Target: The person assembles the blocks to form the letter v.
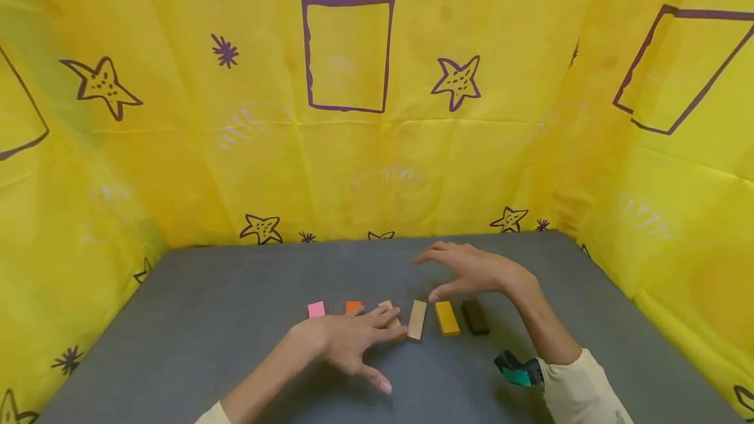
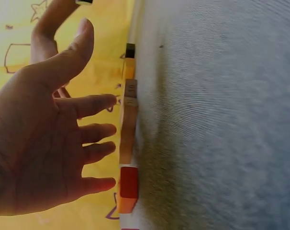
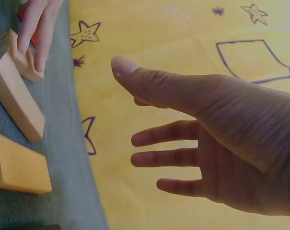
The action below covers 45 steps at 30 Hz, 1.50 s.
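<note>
Small wooden blocks lie in a row on the dark grey table. My left hand (image 1: pixel 353 339) reaches over the row with its fingers spread and fairly straight. Its fingertips are right at a plain wood block (image 1: pixel 385 307), partly covering it and an orange block (image 1: pixel 353 306). A second plain wood block (image 1: pixel 417 320) lies just to the right, slightly slanted. My right hand (image 1: pixel 477 270) hovers behind a yellow block (image 1: pixel 448 318), fingers loosely extended, thumb apart, nothing between them. In the right wrist view, this hand (image 3: pixel 221 139) is clear of the blocks.
At the row's left end is a pink block (image 1: pixel 316 309), at its right end a dark brown block (image 1: pixel 475 317). A black and green strap device (image 1: pixel 518 371) sits at the right wrist. Yellow cloth (image 1: pixel 347 175) with drawn stars walls the table (image 1: pixel 235 293) at back and sides.
</note>
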Each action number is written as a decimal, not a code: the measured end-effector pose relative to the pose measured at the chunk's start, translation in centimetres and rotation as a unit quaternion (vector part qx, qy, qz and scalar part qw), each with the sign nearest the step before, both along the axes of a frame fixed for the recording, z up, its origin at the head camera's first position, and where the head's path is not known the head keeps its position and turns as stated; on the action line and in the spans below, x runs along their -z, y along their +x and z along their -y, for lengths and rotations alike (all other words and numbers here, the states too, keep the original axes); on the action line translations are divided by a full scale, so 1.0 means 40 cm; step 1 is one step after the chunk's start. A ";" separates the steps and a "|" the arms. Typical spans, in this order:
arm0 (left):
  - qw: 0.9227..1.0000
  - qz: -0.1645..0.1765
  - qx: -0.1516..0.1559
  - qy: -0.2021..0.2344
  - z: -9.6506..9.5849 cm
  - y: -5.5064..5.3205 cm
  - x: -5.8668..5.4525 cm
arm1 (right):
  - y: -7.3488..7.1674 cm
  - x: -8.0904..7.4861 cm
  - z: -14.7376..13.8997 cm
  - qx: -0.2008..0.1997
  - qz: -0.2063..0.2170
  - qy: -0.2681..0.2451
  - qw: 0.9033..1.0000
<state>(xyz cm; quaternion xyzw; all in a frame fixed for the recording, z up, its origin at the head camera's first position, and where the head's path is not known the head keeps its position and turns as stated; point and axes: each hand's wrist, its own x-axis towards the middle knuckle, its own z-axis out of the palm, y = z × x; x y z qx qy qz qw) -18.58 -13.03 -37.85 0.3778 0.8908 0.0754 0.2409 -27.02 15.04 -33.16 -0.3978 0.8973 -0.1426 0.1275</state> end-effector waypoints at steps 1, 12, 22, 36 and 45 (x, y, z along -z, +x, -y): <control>1.000 -0.006 0.003 0.000 0.002 0.002 0.004 | -0.001 0.001 -0.003 0.000 0.002 0.001 1.000; 0.994 -0.092 0.061 -0.021 0.009 0.006 0.024 | -0.011 0.034 -0.023 -0.020 0.010 0.019 1.000; 0.997 -0.061 0.044 -0.015 0.004 0.012 0.028 | -0.015 0.042 -0.027 -0.031 0.033 0.031 0.998; 0.997 -0.062 0.028 -0.021 -0.004 0.016 0.026 | 0.006 0.061 -0.002 -0.005 0.046 0.108 0.993; 0.997 -0.070 0.035 -0.026 -0.009 0.014 0.028 | 0.009 0.075 0.017 -0.022 0.030 0.130 0.991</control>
